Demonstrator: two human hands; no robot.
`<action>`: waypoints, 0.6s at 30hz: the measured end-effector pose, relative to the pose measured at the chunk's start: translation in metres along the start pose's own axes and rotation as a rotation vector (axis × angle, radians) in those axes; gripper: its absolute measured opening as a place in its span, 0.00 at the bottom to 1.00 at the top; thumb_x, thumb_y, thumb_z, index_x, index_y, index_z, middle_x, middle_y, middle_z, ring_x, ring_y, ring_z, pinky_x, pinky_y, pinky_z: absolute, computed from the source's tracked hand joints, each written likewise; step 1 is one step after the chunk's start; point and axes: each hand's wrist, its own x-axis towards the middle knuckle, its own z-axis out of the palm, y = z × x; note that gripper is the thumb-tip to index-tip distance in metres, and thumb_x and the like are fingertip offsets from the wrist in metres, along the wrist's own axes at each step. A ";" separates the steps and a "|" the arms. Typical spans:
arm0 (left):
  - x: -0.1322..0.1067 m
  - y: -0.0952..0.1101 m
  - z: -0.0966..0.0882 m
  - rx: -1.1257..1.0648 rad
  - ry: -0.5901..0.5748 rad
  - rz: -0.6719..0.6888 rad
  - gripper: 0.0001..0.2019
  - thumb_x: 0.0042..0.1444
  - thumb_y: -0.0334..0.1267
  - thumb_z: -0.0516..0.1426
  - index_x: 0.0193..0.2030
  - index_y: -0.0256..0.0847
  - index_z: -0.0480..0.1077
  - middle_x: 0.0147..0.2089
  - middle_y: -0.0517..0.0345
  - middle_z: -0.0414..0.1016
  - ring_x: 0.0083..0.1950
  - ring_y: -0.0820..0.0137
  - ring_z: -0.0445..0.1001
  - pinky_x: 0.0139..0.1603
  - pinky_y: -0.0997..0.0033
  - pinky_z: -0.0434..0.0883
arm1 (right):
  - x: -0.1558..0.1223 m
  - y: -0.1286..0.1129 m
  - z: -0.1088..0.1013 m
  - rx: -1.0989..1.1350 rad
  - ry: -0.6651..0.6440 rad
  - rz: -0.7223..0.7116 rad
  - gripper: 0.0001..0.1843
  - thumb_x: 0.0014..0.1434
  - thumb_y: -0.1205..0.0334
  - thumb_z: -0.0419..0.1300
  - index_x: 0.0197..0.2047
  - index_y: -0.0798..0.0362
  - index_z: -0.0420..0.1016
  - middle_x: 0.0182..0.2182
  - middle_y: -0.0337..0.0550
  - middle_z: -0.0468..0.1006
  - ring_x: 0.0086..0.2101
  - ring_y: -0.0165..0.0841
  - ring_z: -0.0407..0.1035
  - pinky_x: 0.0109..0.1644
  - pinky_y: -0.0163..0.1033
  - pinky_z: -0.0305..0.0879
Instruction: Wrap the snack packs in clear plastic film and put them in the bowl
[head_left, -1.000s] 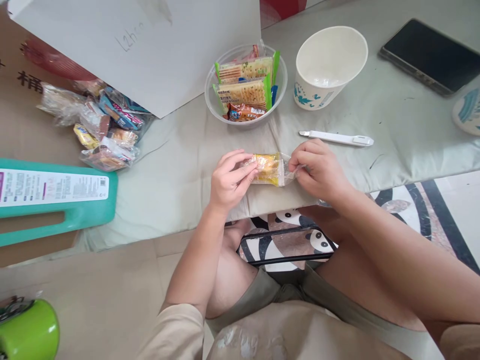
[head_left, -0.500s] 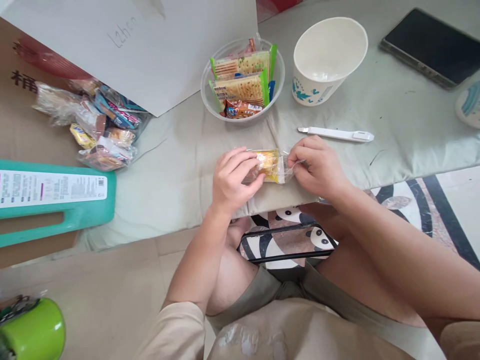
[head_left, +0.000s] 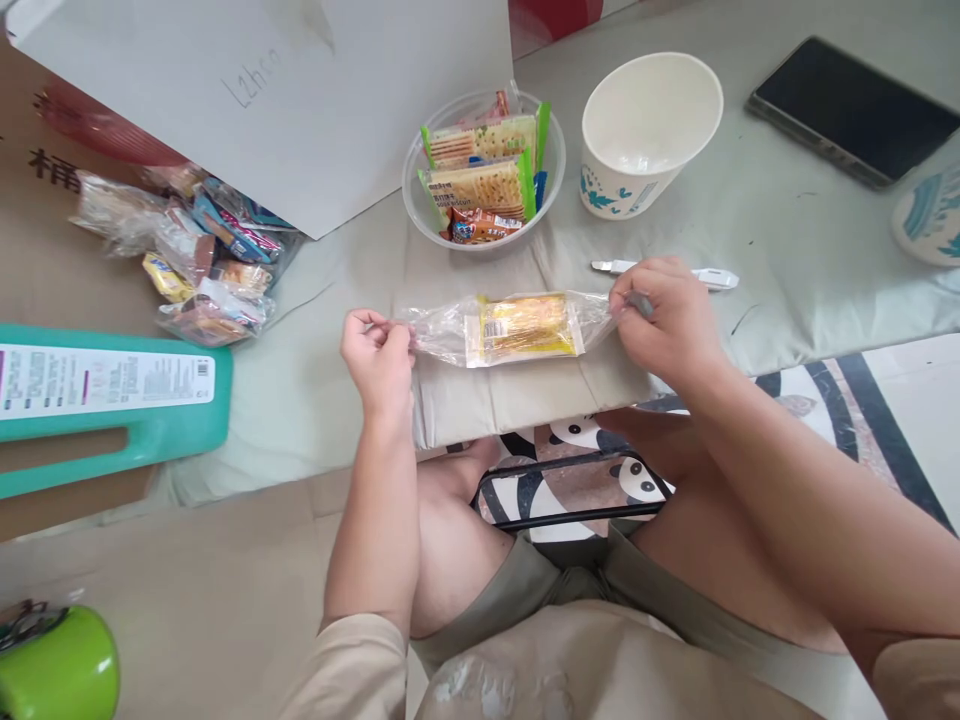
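A yellow packaged snack (head_left: 529, 326) lies inside a clear plastic bag (head_left: 442, 335), stretched sideways just above the cloth near the front edge. My left hand (head_left: 379, 365) pinches the bag's left end, its fingers closed. At the other end, my right hand (head_left: 664, 315) grips the gathered plastic in a closed fist. Behind my right hand lies a white utility knife (head_left: 716, 278), its middle hidden by the hand. A clear bowl (head_left: 409, 195) of wrapped biscuits (head_left: 476, 190) stands beyond the snack.
A paper cup (head_left: 622, 195) and a black phone (head_left: 862, 110) are at the back right, with another cup (head_left: 934, 220) at the edge. Left are bagged snacks (head_left: 202, 250), a white board (head_left: 337, 100) and a teal jug (head_left: 180, 420). A green container (head_left: 67, 665) is lower left.
My left hand has moved left from over the snack to the bag's left end. The bag is now stretched out between both hands; my right hand has shifted slightly right.
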 end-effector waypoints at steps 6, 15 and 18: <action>-0.004 0.002 -0.010 0.297 -0.081 0.536 0.14 0.47 0.31 0.56 0.43 0.44 0.70 0.38 0.57 0.79 0.42 0.67 0.80 0.44 0.65 0.76 | 0.000 0.000 -0.011 -0.052 0.157 0.108 0.13 0.50 0.73 0.52 0.36 0.48 0.71 0.37 0.48 0.76 0.43 0.47 0.72 0.49 0.55 0.67; -0.031 0.021 0.001 0.462 -0.628 0.847 0.14 0.58 0.39 0.64 0.51 0.43 0.74 0.59 0.47 0.80 0.60 0.60 0.80 0.62 0.57 0.77 | -0.001 -0.010 -0.013 -0.122 -0.076 -0.204 0.08 0.65 0.55 0.58 0.38 0.46 0.77 0.40 0.49 0.82 0.43 0.46 0.75 0.49 0.54 0.67; -0.037 0.022 0.006 0.447 -0.608 0.830 0.16 0.55 0.42 0.67 0.48 0.42 0.75 0.59 0.47 0.80 0.58 0.60 0.80 0.61 0.58 0.77 | 0.008 -0.014 -0.009 -0.085 0.019 -0.099 0.12 0.69 0.53 0.56 0.37 0.45 0.78 0.35 0.48 0.79 0.39 0.44 0.74 0.45 0.52 0.69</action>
